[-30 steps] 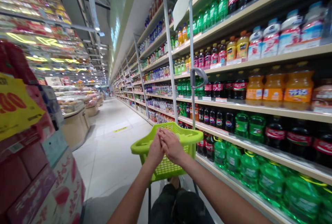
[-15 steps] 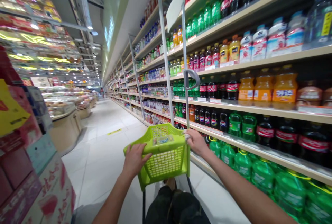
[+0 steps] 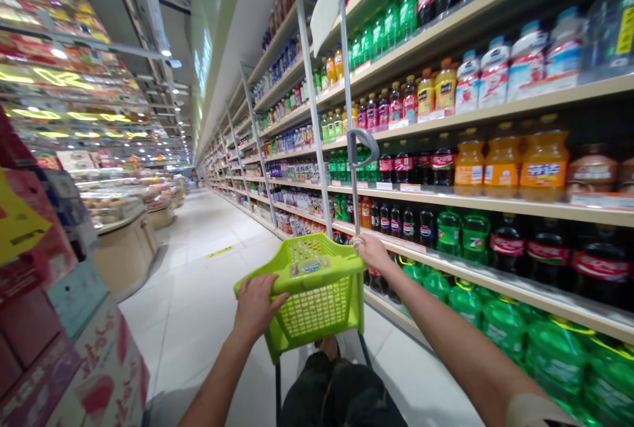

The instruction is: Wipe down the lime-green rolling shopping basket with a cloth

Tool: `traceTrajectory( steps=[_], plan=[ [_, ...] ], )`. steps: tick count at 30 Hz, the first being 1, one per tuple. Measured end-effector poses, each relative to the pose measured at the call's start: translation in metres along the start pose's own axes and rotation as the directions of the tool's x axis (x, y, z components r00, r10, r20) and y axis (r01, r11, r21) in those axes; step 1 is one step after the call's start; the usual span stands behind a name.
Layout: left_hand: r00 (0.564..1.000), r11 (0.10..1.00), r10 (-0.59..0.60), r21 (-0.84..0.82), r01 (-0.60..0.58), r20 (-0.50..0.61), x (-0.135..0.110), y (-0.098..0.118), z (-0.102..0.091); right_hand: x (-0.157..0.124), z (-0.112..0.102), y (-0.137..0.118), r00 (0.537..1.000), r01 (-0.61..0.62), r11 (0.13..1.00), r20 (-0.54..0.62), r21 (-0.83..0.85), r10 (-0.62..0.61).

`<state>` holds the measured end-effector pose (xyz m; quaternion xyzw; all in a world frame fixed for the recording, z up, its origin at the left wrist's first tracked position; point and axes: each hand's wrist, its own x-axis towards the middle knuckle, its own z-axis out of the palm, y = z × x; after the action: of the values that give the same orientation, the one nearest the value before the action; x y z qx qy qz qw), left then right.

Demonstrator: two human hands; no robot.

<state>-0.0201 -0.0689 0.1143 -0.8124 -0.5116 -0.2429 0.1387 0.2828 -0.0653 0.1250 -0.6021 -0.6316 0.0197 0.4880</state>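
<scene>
A small lime-green shopping cart (image 3: 317, 305) with a lattice basket stands in front of my legs. My left hand (image 3: 257, 305) is closed over the left part of its handle, fingers on top and thumb toward the middle. At the right end of the handle my right hand (image 3: 371, 254) is closed, right at the foot of an upright metal pole (image 3: 351, 84). Exactly what its fingers wrap around is partly hidden. The pole carries a grey loop (image 3: 364, 148) and a white flag-like sheet (image 3: 325, 1). A sticker (image 3: 310, 267) lies on the handle between my hands.
Long drink shelves (image 3: 396, 123) run along the right, close to my right arm, with large green bottles (image 3: 505, 325) at the bottom. Stacked boxes (image 3: 84, 354) stand near on the left. Beyond them is a display counter (image 3: 123, 242). White tiled floor (image 3: 193, 288) stretches ahead.
The view has shifted slightly, and the pole leans a little further left in it. Both hands keep their places on the cart.
</scene>
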Motion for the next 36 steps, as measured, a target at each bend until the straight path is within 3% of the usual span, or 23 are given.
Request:
traceTrajectory(
  steps=[4,8,10,12,14,16,18,20,23,25,28,32,34,36],
  plan=[
    [1.0,1.0,0.001,0.0,-0.001,-0.013,0.0,0.0,0.001,0.014,-0.008,0.021,0.993,-0.109,0.992,-0.045,0.067,0.112],
    [0.999,1.0,0.006,-0.006,-0.006,-0.033,0.0,-0.001,0.002,-0.013,-0.003,0.026,0.982,-0.126,0.987,-0.132,0.096,0.139],
    [0.999,1.0,0.006,-0.008,-0.007,-0.033,-0.001,-0.001,0.002,-0.033,0.007,0.016,0.98,-0.021,0.995,-0.193,0.098,0.04],
    [0.999,1.0,0.007,-0.005,-0.007,-0.035,-0.002,-0.001,0.003,-0.052,0.022,-0.003,0.958,0.195,0.978,-0.228,0.077,-0.173],
    [0.999,1.0,0.008,0.001,-0.008,-0.04,-0.002,-0.001,0.003,-0.065,0.041,-0.025,0.896,0.407,0.912,-0.211,0.039,-0.391],
    [0.999,1.0,0.007,0.006,-0.007,-0.044,-0.002,0.0,0.003,-0.07,0.056,-0.04,0.843,0.518,0.856,-0.169,-0.006,-0.511],
    [0.999,1.0,0.008,0.002,-0.008,-0.042,-0.001,0.001,0.003,-0.067,0.059,-0.04,0.82,0.555,0.829,-0.124,-0.067,-0.558],
    [0.999,1.0,0.006,-0.007,-0.006,-0.041,-0.001,0.001,0.003,-0.059,0.048,-0.022,0.834,0.53,0.839,-0.105,-0.126,-0.542],
    [0.998,1.0,-0.004,-0.017,0.003,-0.055,-0.001,0.004,0.004,-0.047,0.022,0.015,0.883,0.37,0.914,-0.243,-0.168,-0.402],
    [0.998,1.0,-0.014,-0.018,0.013,-0.067,-0.001,0.008,0.004,-0.046,0.016,0.025,0.883,0.292,0.942,-0.333,-0.164,-0.332],
    [0.997,1.0,-0.025,-0.01,0.024,-0.073,-0.001,0.014,0.005,-0.057,0.038,0.0,0.871,0.387,0.911,-0.266,-0.145,-0.413],
    [0.997,1.0,-0.021,0.002,0.021,-0.071,0.0,0.018,0.005,-0.074,0.088,-0.055,0.78,0.599,0.792,-0.134,-0.122,-0.611],
    [0.998,1.0,-0.018,0.009,0.019,-0.064,0.0,0.017,0.005,-0.074,0.095,-0.06,0.743,0.638,0.751,-0.119,-0.168,-0.658],
    [0.998,1.0,-0.019,0.017,0.02,-0.058,0.0,0.015,0.004,-0.07,0.085,-0.042,0.739,0.63,0.745,-0.128,-0.219,-0.662]
  ],
)
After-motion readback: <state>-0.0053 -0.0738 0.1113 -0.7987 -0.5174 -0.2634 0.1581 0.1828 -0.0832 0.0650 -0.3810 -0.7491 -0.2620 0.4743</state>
